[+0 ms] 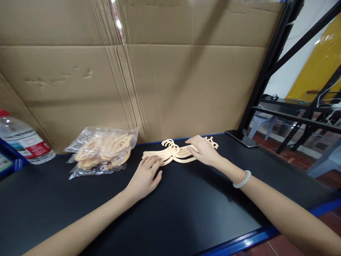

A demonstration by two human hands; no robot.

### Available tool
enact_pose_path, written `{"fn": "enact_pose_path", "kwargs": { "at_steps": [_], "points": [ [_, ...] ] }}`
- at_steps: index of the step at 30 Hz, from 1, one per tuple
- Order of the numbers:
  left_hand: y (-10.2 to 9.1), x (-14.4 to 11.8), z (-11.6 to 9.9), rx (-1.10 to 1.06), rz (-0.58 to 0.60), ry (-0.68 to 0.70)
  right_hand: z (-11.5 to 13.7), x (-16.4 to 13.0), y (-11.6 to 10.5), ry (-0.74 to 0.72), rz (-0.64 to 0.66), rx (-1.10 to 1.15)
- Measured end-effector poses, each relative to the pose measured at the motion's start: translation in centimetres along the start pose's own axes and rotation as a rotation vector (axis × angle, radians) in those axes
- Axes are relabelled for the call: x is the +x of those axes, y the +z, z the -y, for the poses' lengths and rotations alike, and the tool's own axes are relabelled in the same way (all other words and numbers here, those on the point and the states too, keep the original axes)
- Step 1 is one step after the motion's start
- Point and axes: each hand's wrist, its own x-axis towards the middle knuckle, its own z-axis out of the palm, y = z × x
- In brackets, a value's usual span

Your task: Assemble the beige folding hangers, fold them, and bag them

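A bundle of cream-coloured, tube-like strands [182,153] lies on the dark table, gathered at its middle where some ends curl up. My left hand [145,175] rests with its fingertips on the left end of the bundle, fingers stretched out and thumb apart. Over the right part lies my right hand [204,150], its fingers extended and thumb spread, touching the strands and hiding some of them. More curled ends show just beyond the right hand. A pale beaded bracelet [242,179] circles my right wrist.
Left of the bundle sits a clear plastic bag [102,151] holding similar cream loops. A red-capped bottle [25,140] stands at the far left. The phone [242,138] lies at the back right, near a black metal post. Cardboard [202,81] walls off the table's back.
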Motion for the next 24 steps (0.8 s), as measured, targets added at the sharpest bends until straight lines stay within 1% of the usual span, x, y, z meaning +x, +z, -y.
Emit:
{"fn": "enact_pose_path", "kwargs": {
  "at_steps": [3,8,9,11,14,17,20,24],
  "points": [
    [0.0,0.0,0.0,-0.033,0.000,0.001,-0.9,-0.1,-0.8,0.057,-0.044,0.075],
    [0.2,0.0,0.2,-0.042,0.000,-0.010,-4.1,-1.5,-1.5,0.332,-0.057,0.117],
    [0.2,0.0,0.2,-0.043,0.000,-0.016,-4.7,-1.9,-1.7,0.363,-0.050,0.115],
    [0.2,-0.1,0.4,-0.050,0.002,-0.034,-5.7,-2.6,-2.1,0.345,-0.013,0.103],
    [0.3,-0.3,0.5,-0.062,0.006,-0.066,-6.7,-3.5,-2.8,0.229,0.077,0.103],
    [0.3,-0.5,0.6,-0.065,0.010,-0.087,-7.3,-3.9,-3.2,0.168,0.099,0.081],
    [0.4,-0.6,0.7,-0.062,0.016,-0.110,-7.8,-3.9,-2.7,0.131,0.085,0.054],
    [0.6,-0.5,0.9,-0.055,0.005,-0.137,-8.2,-4.1,-1.5,0.087,0.102,0.072]
  ]
}}
